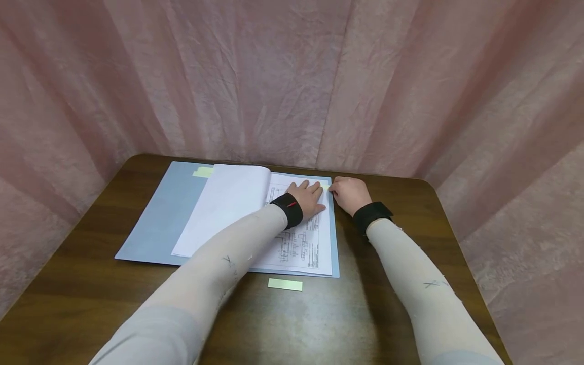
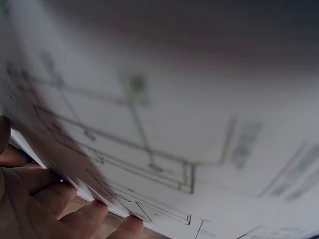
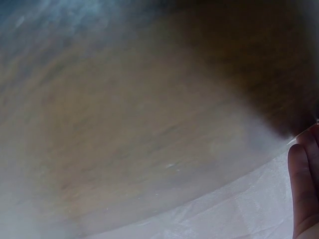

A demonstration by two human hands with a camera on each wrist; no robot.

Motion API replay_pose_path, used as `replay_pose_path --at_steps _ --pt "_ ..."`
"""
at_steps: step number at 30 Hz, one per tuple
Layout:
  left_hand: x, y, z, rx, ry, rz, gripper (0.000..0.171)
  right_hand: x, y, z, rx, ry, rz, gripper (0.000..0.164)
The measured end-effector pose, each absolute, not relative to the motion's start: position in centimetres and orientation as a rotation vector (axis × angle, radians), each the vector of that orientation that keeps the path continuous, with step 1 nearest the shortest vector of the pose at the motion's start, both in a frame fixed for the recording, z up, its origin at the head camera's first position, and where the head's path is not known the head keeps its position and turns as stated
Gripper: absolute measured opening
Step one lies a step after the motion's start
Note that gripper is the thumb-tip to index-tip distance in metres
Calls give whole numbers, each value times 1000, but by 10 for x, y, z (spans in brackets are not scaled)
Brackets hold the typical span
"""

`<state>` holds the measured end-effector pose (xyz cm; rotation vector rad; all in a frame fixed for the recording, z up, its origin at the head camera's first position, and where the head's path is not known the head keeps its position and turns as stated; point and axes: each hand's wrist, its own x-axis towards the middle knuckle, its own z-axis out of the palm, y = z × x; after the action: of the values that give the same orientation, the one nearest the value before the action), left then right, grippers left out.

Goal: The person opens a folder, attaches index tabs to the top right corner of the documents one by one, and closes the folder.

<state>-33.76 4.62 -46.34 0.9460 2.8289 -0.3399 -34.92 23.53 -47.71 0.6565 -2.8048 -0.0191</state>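
A light blue folder (image 1: 150,223) lies spread on the table with a stack of paper in it. The turned-over white sheets (image 1: 223,203) cover part of its left side. On the right side is a page with technical drawings (image 1: 315,238). My left hand (image 1: 307,197) rests on that page near its top, fingers spread; the left wrist view shows its fingertips (image 2: 92,211) against the printed sheet. At the page's upper right edge, my right hand (image 1: 351,194) pinches the end of a pale yellow-green sticky strip (image 1: 325,186). The right wrist view shows only part of its fingers (image 3: 301,174).
Another yellow-green strip (image 1: 285,284) lies on the brown wooden table (image 1: 292,329) in front of the folder. More such strips (image 1: 203,172) are at the folder's top left. A pink curtain (image 1: 283,86) hangs behind and around the table.
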Motion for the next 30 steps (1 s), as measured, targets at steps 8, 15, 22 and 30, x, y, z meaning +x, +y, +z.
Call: replay_pose_path --at_steps 8,15,22,30 --pt "-336 46 -452 878 2860 -306 69 -347 231 -475 670 -2794 1 19" --pt "-335 44 -455 859 2872 -309 70 -346 226 -477 682 -2791 -1 18" --pt "-335 42 -461 865 2862 -322 70 -349 228 -480 679 -2789 -2 19" --pt "-337 37 -483 884 2858 -337 74 -351 229 -485 673 -2808 36 20"
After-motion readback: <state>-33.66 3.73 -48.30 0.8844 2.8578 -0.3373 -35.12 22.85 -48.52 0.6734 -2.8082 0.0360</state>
